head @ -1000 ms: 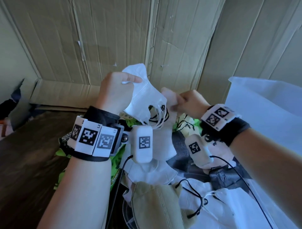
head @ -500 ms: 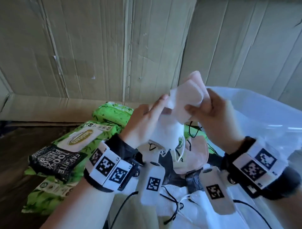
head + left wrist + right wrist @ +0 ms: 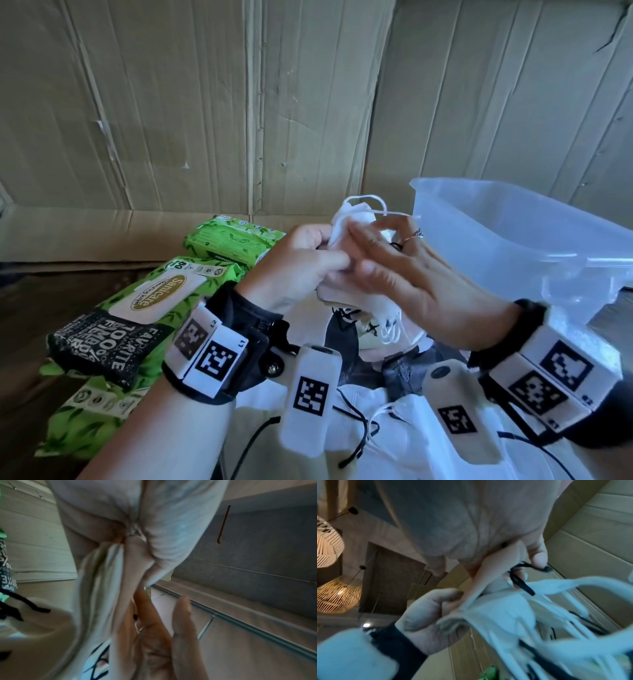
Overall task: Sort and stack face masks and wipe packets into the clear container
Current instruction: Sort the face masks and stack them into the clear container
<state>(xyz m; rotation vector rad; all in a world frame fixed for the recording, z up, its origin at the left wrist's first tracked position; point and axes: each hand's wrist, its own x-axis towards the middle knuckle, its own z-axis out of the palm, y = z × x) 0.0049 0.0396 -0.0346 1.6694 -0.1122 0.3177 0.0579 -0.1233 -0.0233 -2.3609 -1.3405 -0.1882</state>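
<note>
A dark wooden surface [image 3: 20, 325] carries green wipe packets [image 3: 164, 294] to the left of the fingers [image 3: 329, 263], one black packet [image 3: 102, 342] lying across them. Below the fingers sits a heap of white face masks [image 3: 404, 431]; right of them stands the clear container [image 3: 513, 233]

cardboard wall [image 3: 205, 102] behind, wipe packets [image 3: 144, 308] left, clear container [image 3: 513, 240] right.

Face mask [image 3: 356, 219]: white, white ear loops
Wipe packets [image 3: 161, 301]: bright green, leaf print — white oval label
Black packet [image 3: 102, 346]: white lettering
Container [image 3: 513, 233]: clear, frosted
Wrist markers [image 3: 212, 356]: black-and-white squares
</note>
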